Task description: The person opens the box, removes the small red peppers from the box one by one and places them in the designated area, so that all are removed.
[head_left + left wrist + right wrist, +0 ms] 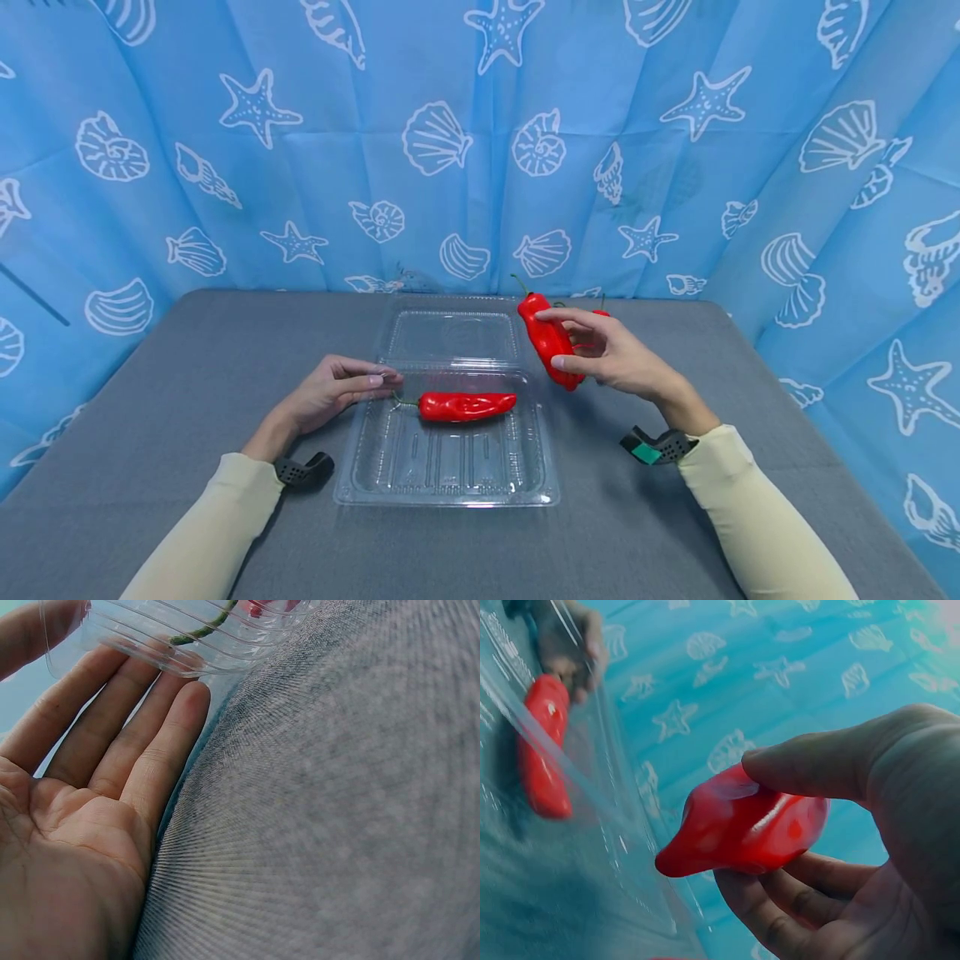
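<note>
A clear plastic clamshell container [450, 475] lies with its lid [450, 333] folded back. Inside the base, toward its far side, rests one long red pepper [465, 407], green stem pointing left. My left hand [330, 392] pinches the container's left wall, thumb over the rim and fingers along the outside; the pepper's stem [206, 631] shows through the plastic. Just right of the container, my right hand [615, 358] holds a second red pepper [742, 825] between thumb and fingers, above the table. This pepper is tilted, stem end up and away.
More red pepper [601, 313] shows behind the right hand, mostly hidden; how many is unclear. A grey cloth covers the table [450, 550]. Along the far and right sides hangs a blue curtain [480, 200] with white shell and starfish prints.
</note>
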`<action>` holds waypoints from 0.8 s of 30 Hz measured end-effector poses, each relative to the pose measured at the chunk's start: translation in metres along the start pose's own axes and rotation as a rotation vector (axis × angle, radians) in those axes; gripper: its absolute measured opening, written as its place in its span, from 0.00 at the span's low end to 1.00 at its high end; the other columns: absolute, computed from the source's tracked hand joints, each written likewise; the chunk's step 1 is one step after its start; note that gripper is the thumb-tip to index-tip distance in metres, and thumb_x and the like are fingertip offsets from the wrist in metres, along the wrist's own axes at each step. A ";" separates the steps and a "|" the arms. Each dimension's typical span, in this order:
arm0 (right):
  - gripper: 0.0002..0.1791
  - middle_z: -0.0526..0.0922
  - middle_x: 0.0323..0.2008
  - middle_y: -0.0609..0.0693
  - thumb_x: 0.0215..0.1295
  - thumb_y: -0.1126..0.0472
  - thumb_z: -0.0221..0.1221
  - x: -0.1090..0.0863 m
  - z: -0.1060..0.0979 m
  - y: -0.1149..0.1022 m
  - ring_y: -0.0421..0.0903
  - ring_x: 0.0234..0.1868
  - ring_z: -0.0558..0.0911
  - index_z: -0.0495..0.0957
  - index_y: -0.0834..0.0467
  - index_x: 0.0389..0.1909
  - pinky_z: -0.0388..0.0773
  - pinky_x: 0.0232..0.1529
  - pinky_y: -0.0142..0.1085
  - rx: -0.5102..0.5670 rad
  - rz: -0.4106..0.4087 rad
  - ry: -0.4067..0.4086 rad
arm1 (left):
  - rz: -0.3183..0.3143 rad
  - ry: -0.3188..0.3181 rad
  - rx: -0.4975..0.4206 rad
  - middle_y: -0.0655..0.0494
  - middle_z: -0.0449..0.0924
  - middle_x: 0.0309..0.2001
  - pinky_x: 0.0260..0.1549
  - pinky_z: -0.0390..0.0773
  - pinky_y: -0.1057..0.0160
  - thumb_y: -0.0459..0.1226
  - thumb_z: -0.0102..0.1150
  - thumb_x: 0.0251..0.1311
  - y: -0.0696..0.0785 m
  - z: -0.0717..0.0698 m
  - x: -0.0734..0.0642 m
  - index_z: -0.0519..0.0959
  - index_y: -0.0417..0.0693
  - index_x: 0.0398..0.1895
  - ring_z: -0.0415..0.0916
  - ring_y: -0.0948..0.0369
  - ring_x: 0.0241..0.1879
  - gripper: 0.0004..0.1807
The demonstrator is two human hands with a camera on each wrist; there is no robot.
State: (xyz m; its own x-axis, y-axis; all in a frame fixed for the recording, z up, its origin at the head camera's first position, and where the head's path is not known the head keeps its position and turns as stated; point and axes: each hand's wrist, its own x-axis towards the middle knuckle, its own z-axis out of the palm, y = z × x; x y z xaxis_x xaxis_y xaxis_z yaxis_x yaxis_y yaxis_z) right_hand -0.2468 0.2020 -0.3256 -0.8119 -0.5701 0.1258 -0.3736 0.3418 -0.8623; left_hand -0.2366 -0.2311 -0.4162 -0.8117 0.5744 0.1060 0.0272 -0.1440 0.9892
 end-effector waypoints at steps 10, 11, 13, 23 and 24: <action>0.35 0.70 0.66 0.61 0.66 0.64 0.66 -0.001 -0.026 0.023 0.62 0.63 0.70 0.67 0.53 0.73 0.85 0.48 0.42 0.057 0.103 0.109 | 0.003 -0.003 -0.002 0.44 0.84 0.55 0.59 0.79 0.55 0.27 0.53 0.71 0.001 0.000 0.000 0.81 0.32 0.58 0.81 0.54 0.57 0.16; 0.35 0.70 0.66 0.62 0.66 0.64 0.66 -0.001 -0.028 0.026 0.62 0.63 0.70 0.66 0.54 0.74 0.85 0.48 0.41 0.060 0.104 0.118 | 0.003 -0.003 -0.003 0.44 0.84 0.55 0.59 0.79 0.56 0.27 0.53 0.71 0.001 0.000 0.000 0.81 0.33 0.58 0.81 0.54 0.57 0.16; 0.36 0.70 0.66 0.62 0.67 0.64 0.65 -0.002 -0.032 0.030 0.60 0.63 0.71 0.65 0.54 0.74 0.85 0.48 0.38 0.062 0.105 0.133 | 0.005 -0.004 -0.004 0.44 0.84 0.55 0.59 0.79 0.56 0.27 0.53 0.71 0.001 0.000 -0.001 0.81 0.32 0.58 0.81 0.54 0.57 0.16; 0.35 0.72 0.64 0.65 0.70 0.63 0.63 -0.011 -0.052 0.049 0.54 0.58 0.75 0.63 0.55 0.76 0.83 0.48 0.33 0.043 0.160 0.230 | 0.011 -0.007 -0.006 0.45 0.84 0.55 0.59 0.79 0.56 0.27 0.53 0.71 0.000 0.000 0.000 0.81 0.32 0.58 0.81 0.54 0.57 0.16; 0.36 0.71 0.65 0.65 0.70 0.63 0.63 -0.012 -0.054 0.051 0.54 0.58 0.75 0.62 0.55 0.76 0.83 0.48 0.33 0.044 0.175 0.236 | 0.012 -0.006 -0.007 0.45 0.84 0.55 0.59 0.79 0.56 0.27 0.53 0.71 0.000 0.000 0.000 0.81 0.32 0.58 0.81 0.54 0.57 0.16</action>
State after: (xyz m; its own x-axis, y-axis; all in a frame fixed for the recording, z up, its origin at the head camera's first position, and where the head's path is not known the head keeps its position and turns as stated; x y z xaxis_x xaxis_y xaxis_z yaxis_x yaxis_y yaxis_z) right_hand -0.2798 0.2665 -0.3443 -0.9459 -0.3144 0.0797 -0.2034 0.3834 -0.9009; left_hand -0.2362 -0.2311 -0.4162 -0.8077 0.5776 0.1182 0.0328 -0.1562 0.9872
